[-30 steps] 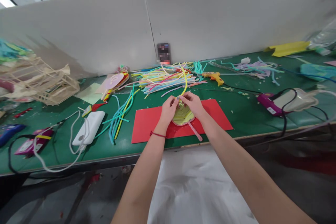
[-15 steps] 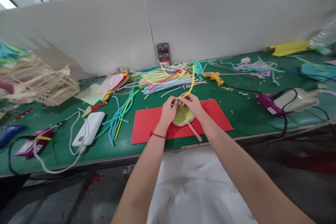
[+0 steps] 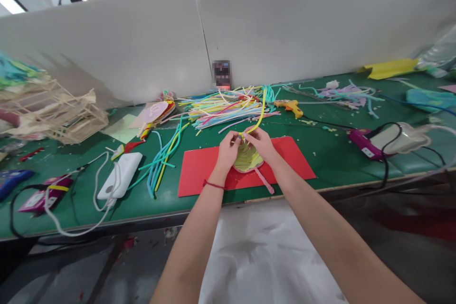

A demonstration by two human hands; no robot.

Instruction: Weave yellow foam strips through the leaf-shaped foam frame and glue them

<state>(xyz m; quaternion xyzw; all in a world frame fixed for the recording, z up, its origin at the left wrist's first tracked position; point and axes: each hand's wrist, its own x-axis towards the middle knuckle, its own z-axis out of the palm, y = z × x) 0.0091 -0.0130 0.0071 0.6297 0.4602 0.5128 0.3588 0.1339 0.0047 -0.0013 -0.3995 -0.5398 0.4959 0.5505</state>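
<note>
A yellow craft strip (image 3: 262,110) curves up and away from between my hands, its lower end at my fingertips. My left hand (image 3: 229,148) pinches that end with thumb and finger. Close beside it, my right hand (image 3: 261,143) grips the strip a little farther along. Under both hands lies a fan-shaped piece (image 3: 247,160) with yellow-green rows, a pink rim and a pink handle (image 3: 265,181) pointing toward me. Its far edge is partly hidden by my fingers. The piece rests on a red board (image 3: 199,171).
Behind my hands lies a heap of coloured strips (image 3: 224,109), with an orange glue gun (image 3: 290,107) to its right. Several loose strips (image 3: 162,156) and a white power bank (image 3: 120,175) are at left. A purple packet (image 3: 366,142) with cables lies at right.
Both hands stay at the far edge of the fan-shaped piece, still holding the yellow strip. Only slight finger movement shows, and the view has shifted a little.
</note>
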